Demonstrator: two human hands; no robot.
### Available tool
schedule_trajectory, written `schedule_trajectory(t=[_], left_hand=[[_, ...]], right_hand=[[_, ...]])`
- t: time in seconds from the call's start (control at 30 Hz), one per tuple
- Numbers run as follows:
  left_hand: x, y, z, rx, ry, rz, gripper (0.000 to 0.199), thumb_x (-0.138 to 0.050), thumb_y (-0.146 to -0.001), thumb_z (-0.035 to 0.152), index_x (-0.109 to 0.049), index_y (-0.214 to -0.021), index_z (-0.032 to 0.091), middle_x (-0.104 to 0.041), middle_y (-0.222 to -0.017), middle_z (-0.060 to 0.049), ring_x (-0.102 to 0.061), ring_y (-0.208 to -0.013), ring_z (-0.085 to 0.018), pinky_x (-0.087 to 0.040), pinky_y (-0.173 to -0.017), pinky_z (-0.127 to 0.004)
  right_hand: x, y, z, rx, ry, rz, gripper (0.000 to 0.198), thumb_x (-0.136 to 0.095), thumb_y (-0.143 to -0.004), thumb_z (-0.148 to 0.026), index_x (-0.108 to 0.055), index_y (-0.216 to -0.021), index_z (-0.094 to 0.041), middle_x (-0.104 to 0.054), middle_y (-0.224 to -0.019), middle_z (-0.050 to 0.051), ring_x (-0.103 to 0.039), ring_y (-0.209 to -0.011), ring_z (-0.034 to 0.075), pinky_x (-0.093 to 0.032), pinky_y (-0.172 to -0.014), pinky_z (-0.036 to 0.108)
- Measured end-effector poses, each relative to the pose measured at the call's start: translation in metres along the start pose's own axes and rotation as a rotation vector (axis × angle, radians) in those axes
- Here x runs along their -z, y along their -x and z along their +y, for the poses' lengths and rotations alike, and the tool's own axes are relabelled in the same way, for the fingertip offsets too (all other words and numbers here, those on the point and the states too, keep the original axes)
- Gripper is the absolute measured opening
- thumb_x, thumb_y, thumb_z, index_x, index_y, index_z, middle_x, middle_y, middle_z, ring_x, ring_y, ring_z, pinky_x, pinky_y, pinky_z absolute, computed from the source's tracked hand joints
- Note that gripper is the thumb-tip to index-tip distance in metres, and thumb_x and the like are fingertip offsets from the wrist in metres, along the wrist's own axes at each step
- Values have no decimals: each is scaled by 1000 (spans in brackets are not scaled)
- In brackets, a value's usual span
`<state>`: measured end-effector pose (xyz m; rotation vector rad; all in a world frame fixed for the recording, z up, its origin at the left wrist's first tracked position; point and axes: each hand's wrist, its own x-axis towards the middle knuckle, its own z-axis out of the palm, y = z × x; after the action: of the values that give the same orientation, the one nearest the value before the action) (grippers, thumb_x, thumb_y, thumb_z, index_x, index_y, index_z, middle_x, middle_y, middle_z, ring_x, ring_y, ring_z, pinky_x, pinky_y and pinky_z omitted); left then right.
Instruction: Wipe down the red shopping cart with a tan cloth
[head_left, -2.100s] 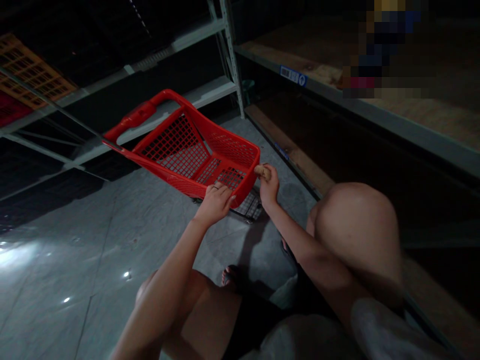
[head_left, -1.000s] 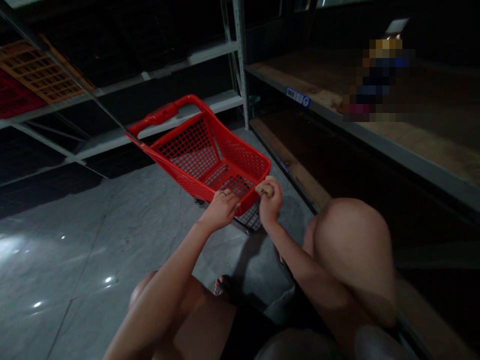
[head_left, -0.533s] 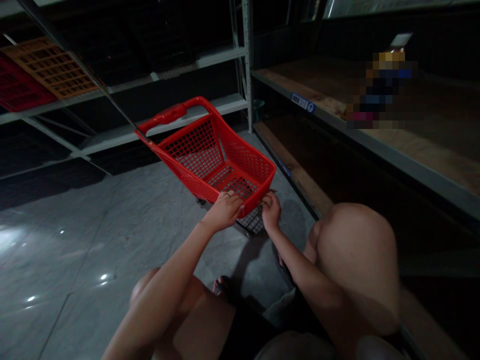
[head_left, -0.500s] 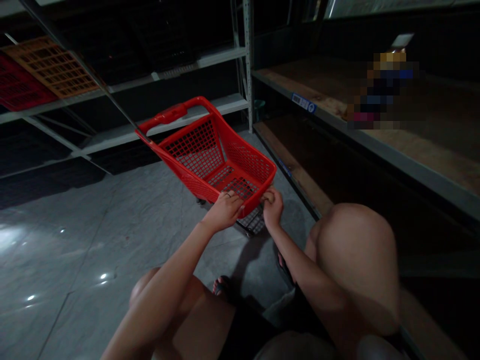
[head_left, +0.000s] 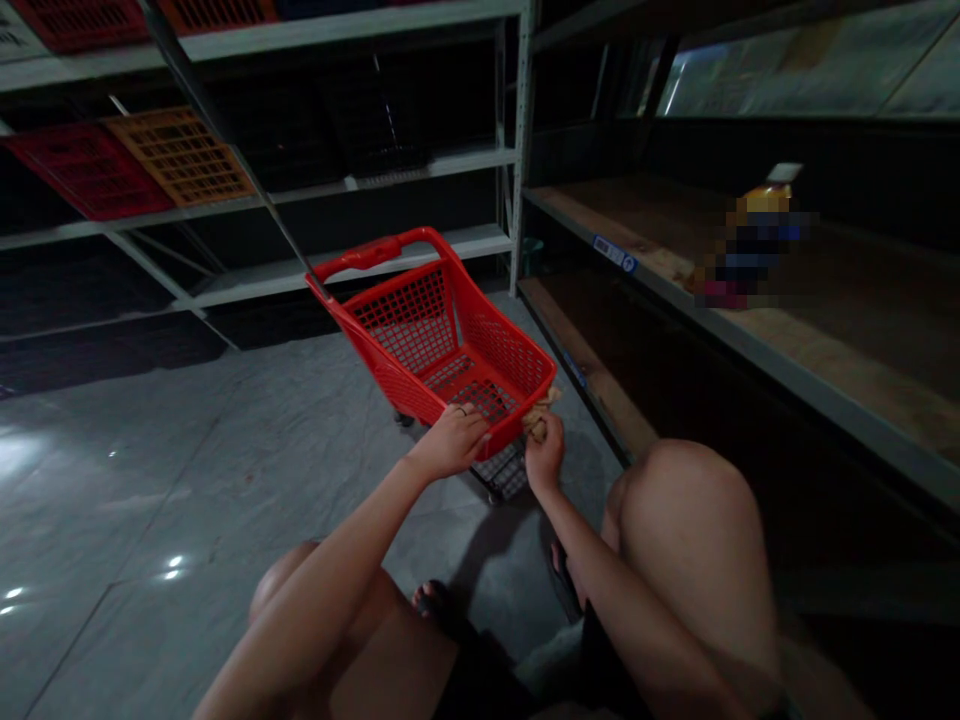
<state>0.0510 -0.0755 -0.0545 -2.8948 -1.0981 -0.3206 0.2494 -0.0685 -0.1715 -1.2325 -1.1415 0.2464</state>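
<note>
A red plastic shopping cart (head_left: 491, 325) with lattice basket walls stands in front of me. My left hand (head_left: 452, 440) is closed over the near left part of its rim, a ring on one finger. At the basket's near right end, my right hand (head_left: 546, 455) is closed on a crumpled tan cloth (head_left: 543, 410). The cloth lies against the outside of the red rim. Part of it is hidden by the fingers.
Wooden shelving (head_left: 810, 340) runs along my right, with a pixelated bottle with a white cap (head_left: 784, 174) on it. A metal rack (head_left: 520, 150) behind the cart bears red and orange crates (head_left: 184, 155). A thin pole (head_left: 255, 185) slants to the cart's handle.
The view has tilted up, so the cart and racks sit lower. At the right end of the rim, more of the tan cloth shows beside my right hand. My left hand stays on the rim.
</note>
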Motion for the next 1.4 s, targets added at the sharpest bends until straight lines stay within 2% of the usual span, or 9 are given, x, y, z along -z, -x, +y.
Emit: schedule_trajectory(t=[0.13, 0.3, 0.5, 0.57, 0.7, 0.9, 1.07, 1.27, 1.4], left_hand=[[-1, 3, -1, -4, -14, 12, 29, -45, -109, 29, -69, -97, 16, -71, -98, -9, -61, -100, -24, -46, -93, -40], [3, 3, -4, -72, -18, -16, 29, -48, -109, 32, -70, -102, 15, -73, -102, -10, -64, -105, -24, -48, -98, -40], [23, 15, -50, 17, -29, 77, 54, -62, -101, 56, -63, -139, 19, -69, -136, -11, -59, -134, -28, -44, -114, -41], [26, 22, -71, 115, -70, 95, 56, -64, -98, 61, -66, -134, 18, -71, -134, -12, -58, -136, -29, -44, -115, -43], [24, 28, -95, 228, -155, 67, 49, -64, -97, 63, -73, -110, 16, -75, -111, -13, -66, -118, -29, -49, -107, -42], [17, 8, -77, 245, -264, 66, 51, -60, -98, 65, -73, -106, 17, -74, -102, -13, -66, -106, -29, -48, -98, -42], [21, -11, -61, 202, -224, 59, 48, -58, -101, 59, -72, -118, 16, -76, -110, -13, -68, -108, -29, -49, -96, -40], [60, 30, -110, 461, -267, 204, 36, -53, -106, 43, -70, -128, 20, -73, -128, -14, -62, -128, -32, -44, -114, -49], [69, 40, -122, 458, -288, 204, 33, -55, -106, 38, -68, -132, 22, -70, -133, -11, -59, -133, -30, -35, -125, -48]], right_hand=[[5, -25, -14, 71, 5, -45, 35, -49, -77, -10, -71, -103, -21, -67, -109, 10, -62, -110, 26, -50, -106, 50], [15, -93, -13, 206, 169, -336, 36, -53, -72, -9, -78, -93, -23, -73, -114, 11, -62, -116, 30, -49, -106, 52], [13, -173, 2, 160, 236, -550, 33, -56, -64, -5, -78, -83, -20, -75, -112, 11, -67, -111, 29, -52, -106, 51], [11, -160, -2, 233, 236, -546, 34, -56, -71, -5, -80, -90, -20, -75, -114, 11, -66, -114, 29, -52, -107, 52], [11, -79, -26, 430, 219, -534, 36, -51, -89, -8, -80, -107, -21, -74, -117, 13, -63, -118, 29, -52, -107, 54], [-7, -1, -83, 485, 189, -525, 45, -49, -96, -8, -70, -134, -20, -72, -127, 14, -62, -123, 29, -51, -111, 52], [-3, -14, -92, 423, 267, -423, 48, -46, -97, -9, -60, -143, -17, -73, -127, 15, -63, -123, 29, -51, -110, 50], [29, -54, -55, 473, 451, -392, 27, -50, -96, -12, -70, -112, -22, -75, -113, 10, -63, -110, 27, -51, -107, 47], [29, -78, -36, 378, 443, -313, 29, -46, -96, -11, -70, -109, -22, -73, -111, 10, -60, -112, 28, -51, -106, 48]])
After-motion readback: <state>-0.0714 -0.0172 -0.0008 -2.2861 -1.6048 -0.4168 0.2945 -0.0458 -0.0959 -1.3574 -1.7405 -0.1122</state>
